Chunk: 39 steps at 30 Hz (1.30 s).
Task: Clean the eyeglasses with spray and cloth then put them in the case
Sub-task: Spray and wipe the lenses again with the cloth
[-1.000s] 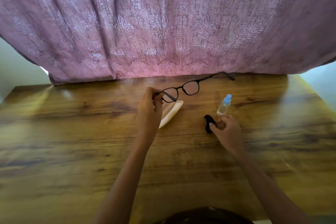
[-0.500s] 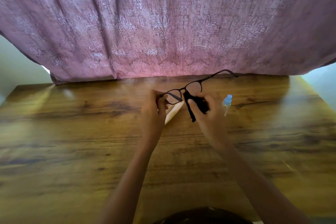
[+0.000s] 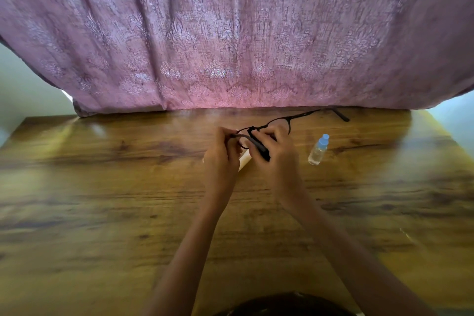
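Left grip (image 3: 221, 159) is curled tight, its fingertips pinching the left end of the eyeglasses (image 3: 280, 120) by the frame. Right grip (image 3: 278, 154) sits just beside it, the two almost touching. Its thumb and fingers are curled round a black cloth (image 3: 259, 146) and press it onto one lens. That lens is hidden by the cloth and fingers. The other lens rim shows above the right grip's knuckles. From there one temple runs out straight toward the far right, and its tip ends close to the far edge of the counter (image 3: 102, 187). Whether that tip touches the wood cannot be told.

Both grips hold the glasses over the middle of the counter, nearer its far edge than its near one. Under them lies a pale case (image 3: 245, 159), of which only a sliver shows between the two wrists. A small clear spray bottle (image 3: 318, 150) with a blue cap stands on the counter to the right of the right grip, near it but apart. A mauve patterned curtain (image 3: 230, 33) hangs along the far edge, with its hem resting on the wood.
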Each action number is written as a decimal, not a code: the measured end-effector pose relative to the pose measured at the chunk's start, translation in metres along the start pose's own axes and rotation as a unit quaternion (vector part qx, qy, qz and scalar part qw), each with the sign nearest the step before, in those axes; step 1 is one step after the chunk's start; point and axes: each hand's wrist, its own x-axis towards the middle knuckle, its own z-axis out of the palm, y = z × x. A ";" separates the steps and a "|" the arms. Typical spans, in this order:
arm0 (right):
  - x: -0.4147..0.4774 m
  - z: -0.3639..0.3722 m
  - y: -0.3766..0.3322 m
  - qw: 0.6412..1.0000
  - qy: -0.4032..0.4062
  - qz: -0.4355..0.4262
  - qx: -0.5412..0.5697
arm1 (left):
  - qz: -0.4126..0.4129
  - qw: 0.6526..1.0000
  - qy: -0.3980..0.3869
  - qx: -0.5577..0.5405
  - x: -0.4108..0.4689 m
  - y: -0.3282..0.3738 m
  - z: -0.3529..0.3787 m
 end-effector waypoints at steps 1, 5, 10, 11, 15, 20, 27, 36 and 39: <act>-0.001 0.001 0.000 1.000 0.002 0.004 -0.005 | -0.006 1.000 0.001 0.000 0.000 0.000 0.000; -0.003 0.001 -0.001 0.999 0.011 0.014 -0.035 | -0.014 1.000 -0.003 -0.003 0.000 0.002 0.002; -0.004 0.000 -0.003 0.998 0.008 0.025 -0.049 | -0.015 1.000 0.005 0.010 0.000 0.005 0.004; -0.005 0.000 -0.004 0.998 0.001 0.023 -0.056 | -0.016 1.000 0.005 0.009 0.000 0.006 0.004; -0.010 0.000 -0.007 0.998 -0.008 0.025 -0.063 | -0.030 0.999 0.017 0.010 0.000 0.006 0.004; -0.014 0.002 -0.012 0.999 -0.033 -0.001 -0.031 | -0.046 0.999 0.023 0.015 -0.002 0.009 0.002; -0.006 0.000 -0.010 0.999 -0.016 0.003 -0.029 | -0.027 0.999 0.025 0.012 -0.001 0.009 -0.001; -0.008 0.001 -0.018 1.000 -0.019 -0.021 0.012 | -0.028 0.999 0.027 0.015 0.000 0.008 0.000; -0.004 0.001 -0.017 1.000 -0.017 -0.015 0.003 | -0.019 0.999 0.019 0.017 0.000 0.007 -0.001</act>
